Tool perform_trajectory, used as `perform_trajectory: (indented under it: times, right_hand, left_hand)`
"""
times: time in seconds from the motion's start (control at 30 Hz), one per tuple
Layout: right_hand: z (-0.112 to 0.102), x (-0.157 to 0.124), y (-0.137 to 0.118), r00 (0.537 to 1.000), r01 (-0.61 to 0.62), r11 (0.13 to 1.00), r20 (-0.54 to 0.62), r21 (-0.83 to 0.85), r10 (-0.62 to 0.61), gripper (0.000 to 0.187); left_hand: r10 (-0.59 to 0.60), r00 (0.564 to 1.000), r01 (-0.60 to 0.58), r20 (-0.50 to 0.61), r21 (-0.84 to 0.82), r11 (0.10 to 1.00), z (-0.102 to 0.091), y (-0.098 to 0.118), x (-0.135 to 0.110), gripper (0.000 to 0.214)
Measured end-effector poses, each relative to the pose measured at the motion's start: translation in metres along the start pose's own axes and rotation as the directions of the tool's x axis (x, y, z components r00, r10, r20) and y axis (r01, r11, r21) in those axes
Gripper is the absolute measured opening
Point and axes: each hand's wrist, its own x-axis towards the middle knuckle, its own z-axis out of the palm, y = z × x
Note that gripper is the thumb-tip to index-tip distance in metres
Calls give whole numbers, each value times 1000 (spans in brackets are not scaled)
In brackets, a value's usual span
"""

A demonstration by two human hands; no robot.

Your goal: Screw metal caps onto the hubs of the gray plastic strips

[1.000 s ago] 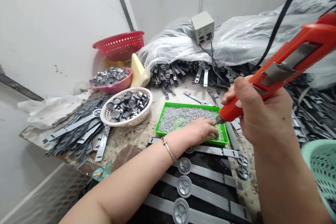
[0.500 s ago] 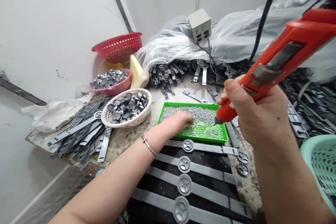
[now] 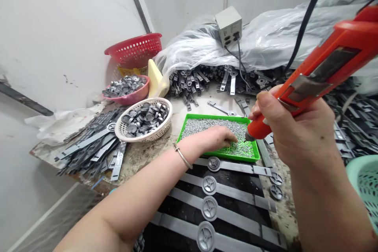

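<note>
My right hand [image 3: 295, 126] is wrapped round an orange electric screwdriver [image 3: 319, 71], whose tip hovers over the right end of a green tray [image 3: 206, 118] full of small silver screws [image 3: 212, 126]. My left hand [image 3: 215, 138] lies palm down in that tray, its fingers curled on the screws near the driver's tip; whether it pinches one is hidden. In front of the tray, several grey plastic strips with round wheel-like hubs [image 3: 209, 185] lie side by side on a black mat [image 3: 189, 208].
A white basket [image 3: 144, 120] and a pink bowl [image 3: 126, 88] hold grey round parts at left, behind them a red basket [image 3: 134, 49]. Loose grey strips [image 3: 88, 145] pile at the table's left edge. A grey power box [image 3: 228, 25] sits on plastic-covered parts. A teal basket [image 3: 364, 181] stands at right.
My left hand swept left across the screws, leaving a bare green patch, then slid back right toward the driver's tip. The screwdriver stayed almost still over the tray's right end.
</note>
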Motion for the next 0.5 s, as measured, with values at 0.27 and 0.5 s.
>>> perform_trajectory:
  times: [0.27, 0.5]
  right_hand:
    - [-2, 1, 11, 989, -133, 991, 69, -9, 134, 27]
    - [5, -1, 46, 954, -263, 965, 146, -12, 262, 31]
  left_hand:
    - [-22, 999, 25, -44, 67, 997, 3, -10, -16, 36]
    - [28, 952, 8, -304, 119, 993, 19, -26, -8, 23]
